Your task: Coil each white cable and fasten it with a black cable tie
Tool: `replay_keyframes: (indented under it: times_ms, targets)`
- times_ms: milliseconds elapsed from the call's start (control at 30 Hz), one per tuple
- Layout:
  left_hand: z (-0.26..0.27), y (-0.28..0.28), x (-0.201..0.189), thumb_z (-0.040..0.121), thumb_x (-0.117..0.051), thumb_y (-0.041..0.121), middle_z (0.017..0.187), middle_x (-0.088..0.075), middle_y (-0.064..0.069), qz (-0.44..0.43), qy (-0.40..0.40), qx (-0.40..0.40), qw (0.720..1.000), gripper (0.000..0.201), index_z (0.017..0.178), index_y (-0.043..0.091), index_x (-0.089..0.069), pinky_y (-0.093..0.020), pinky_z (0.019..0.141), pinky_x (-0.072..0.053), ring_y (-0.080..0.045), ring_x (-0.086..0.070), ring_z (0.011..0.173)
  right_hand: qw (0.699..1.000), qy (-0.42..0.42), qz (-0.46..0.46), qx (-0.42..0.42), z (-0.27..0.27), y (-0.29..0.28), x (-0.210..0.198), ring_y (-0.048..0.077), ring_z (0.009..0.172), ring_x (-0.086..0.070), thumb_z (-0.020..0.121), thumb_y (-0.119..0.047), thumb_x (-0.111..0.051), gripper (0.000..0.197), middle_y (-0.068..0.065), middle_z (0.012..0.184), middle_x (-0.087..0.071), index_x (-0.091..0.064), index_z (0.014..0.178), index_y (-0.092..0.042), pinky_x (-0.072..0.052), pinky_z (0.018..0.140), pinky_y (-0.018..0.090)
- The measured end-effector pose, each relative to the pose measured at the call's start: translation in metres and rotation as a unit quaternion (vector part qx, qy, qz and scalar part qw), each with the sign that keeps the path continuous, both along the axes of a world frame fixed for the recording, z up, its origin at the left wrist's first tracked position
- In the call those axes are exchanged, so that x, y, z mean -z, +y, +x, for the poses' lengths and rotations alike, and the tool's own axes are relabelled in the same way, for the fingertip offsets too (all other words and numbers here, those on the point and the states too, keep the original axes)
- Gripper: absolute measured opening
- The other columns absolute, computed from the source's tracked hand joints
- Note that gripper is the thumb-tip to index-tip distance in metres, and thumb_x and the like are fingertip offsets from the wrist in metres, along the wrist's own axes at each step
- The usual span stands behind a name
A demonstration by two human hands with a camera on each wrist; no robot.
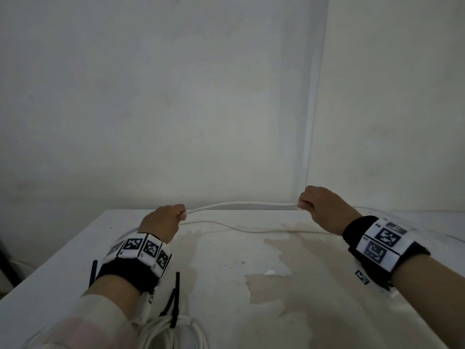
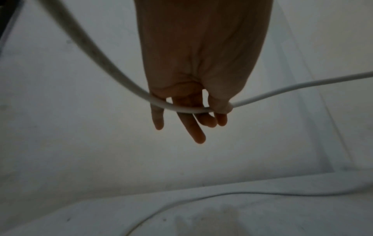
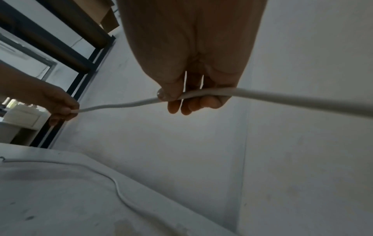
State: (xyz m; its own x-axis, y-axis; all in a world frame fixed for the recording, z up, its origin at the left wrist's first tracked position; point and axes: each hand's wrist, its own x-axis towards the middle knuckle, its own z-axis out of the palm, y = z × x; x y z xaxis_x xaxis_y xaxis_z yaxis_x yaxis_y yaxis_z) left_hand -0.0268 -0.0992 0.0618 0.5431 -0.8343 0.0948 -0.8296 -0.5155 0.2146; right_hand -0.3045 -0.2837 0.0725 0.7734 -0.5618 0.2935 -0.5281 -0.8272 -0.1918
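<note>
A white cable (image 1: 241, 204) runs in the air between my two hands above the far edge of the table (image 1: 251, 311). My left hand (image 1: 181, 215) pinches it between thumb and forefinger; in the left wrist view the cable (image 2: 282, 89) passes under the thumb while the other fingers hang loose. My right hand (image 1: 303, 203) grips the cable (image 3: 282, 97) with thumb over curled fingers. More of the cable (image 1: 251, 229) trails on the tabletop behind. A coiled white cable (image 1: 173, 333) bound with a black cable tie (image 1: 175, 302) lies near my left forearm.
The white, stained table stands against a pale wall with a vertical conduit (image 1: 312, 109) at the right. Another black tie (image 1: 93, 272) pokes out left of my left wrist. A dark metal shelf frame (image 3: 80, 67) stands off to the left.
</note>
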Motion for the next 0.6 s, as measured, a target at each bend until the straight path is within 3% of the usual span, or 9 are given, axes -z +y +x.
replay_keyframes:
  times_ms: [67, 133, 233, 333, 400, 467, 533, 600]
  targets:
    - [-0.008, 0.005, -0.006, 0.101, -0.029, 0.023, 0.099, -0.064, -0.005, 0.003, -0.054, 0.003, 0.999, 0.024, 0.097, 0.021, -0.053, -0.033, 0.074, -0.042, -0.024, -0.054, 0.079, 1.000, -0.005, -0.008, 0.002, -0.012, 0.002, -0.008, 0.019, 0.077, -0.037, 0.095, -0.003, -0.041, 0.024, -0.009, 0.071, -0.033, -0.054, 0.079, -0.015, -0.020, 0.065, 0.020]
    - [-0.015, 0.009, -0.010, 0.102, -0.027, 0.027, 0.090, -0.065, -0.006, -0.022, -0.089, 0.014, 0.996, 0.025, 0.101, 0.019, -0.051, -0.031, 0.070, -0.039, -0.026, -0.057, 0.077, 0.999, -0.038, -0.004, 0.005, -0.022, 0.006, -0.017, 0.018, 0.077, -0.039, 0.093, 0.000, -0.041, 0.025, -0.010, 0.070, -0.036, -0.055, 0.078, -0.014, -0.022, 0.065, 0.019]
    - [-0.027, 0.015, -0.014, 0.102, -0.025, 0.026, 0.074, -0.056, 0.002, -0.035, -0.089, 0.036, 0.995, 0.020, 0.090, 0.022, -0.041, -0.029, 0.068, -0.031, -0.023, -0.050, 0.071, 0.992, -0.122, 0.028, 0.020, -0.035, 0.014, -0.033, 0.015, 0.067, -0.043, 0.093, 0.000, -0.042, 0.024, 0.000, 0.077, -0.048, -0.064, 0.084, -0.002, -0.033, 0.062, 0.013]
    - [-0.037, 0.024, -0.019, 0.100, -0.031, 0.020, 0.068, -0.051, 0.004, -0.066, -0.015, 0.071, 0.995, 0.031, 0.072, 0.026, -0.042, -0.029, 0.062, -0.031, -0.021, -0.048, 0.069, 0.989, -0.119, 0.066, 0.052, -0.050, 0.015, -0.043, 0.004, 0.058, -0.041, 0.096, -0.006, -0.039, 0.027, -0.005, 0.074, -0.051, -0.064, 0.090, -0.001, -0.036, 0.058, 0.005]
    - [-0.044, 0.030, -0.024, 0.099, -0.033, 0.017, 0.066, -0.048, 0.003, -0.121, 0.044, 0.085, 0.988, 0.035, 0.068, 0.025, -0.045, -0.022, 0.054, -0.030, -0.014, -0.043, 0.061, 0.992, -0.086, 0.070, 0.057, -0.057, 0.015, -0.041, 0.005, 0.057, -0.041, 0.097, -0.008, -0.037, 0.026, -0.009, 0.070, -0.050, -0.062, 0.095, -0.001, -0.037, 0.056, 0.009]
    - [-0.052, 0.034, -0.031, 0.100, -0.033, 0.018, 0.064, -0.044, 0.003, -0.175, 0.082, 0.080, 0.978, 0.032, 0.073, 0.018, -0.051, -0.017, 0.051, -0.028, -0.010, -0.038, 0.057, 0.995, -0.062, 0.063, 0.046, -0.059, 0.019, -0.033, 0.012, 0.060, -0.042, 0.098, -0.014, -0.038, 0.024, -0.002, 0.071, -0.052, -0.059, 0.101, -0.003, -0.034, 0.055, 0.017]
    - [-0.058, 0.035, -0.038, 0.100, -0.033, 0.019, 0.065, -0.044, 0.004, -0.204, 0.100, 0.069, 0.971, 0.029, 0.080, 0.013, -0.054, -0.017, 0.052, -0.029, -0.009, -0.038, 0.058, 0.999, -0.025, 0.035, 0.032, -0.058, 0.024, -0.024, 0.019, 0.066, -0.045, 0.098, -0.022, -0.038, 0.024, 0.002, 0.075, -0.054, -0.056, 0.105, -0.007, -0.033, 0.062, 0.028]
    - [-0.061, 0.036, -0.042, 0.100, -0.034, 0.019, 0.067, -0.045, 0.003, -0.208, 0.128, 0.059, 0.968, 0.027, 0.087, 0.011, -0.058, -0.020, 0.055, -0.031, -0.010, -0.039, 0.060, 0.999, 0.028, -0.008, 0.028, -0.056, 0.028, -0.015, 0.020, 0.074, -0.047, 0.099, -0.025, -0.038, 0.023, 0.004, 0.085, -0.057, -0.055, 0.103, -0.010, -0.035, 0.068, 0.031]
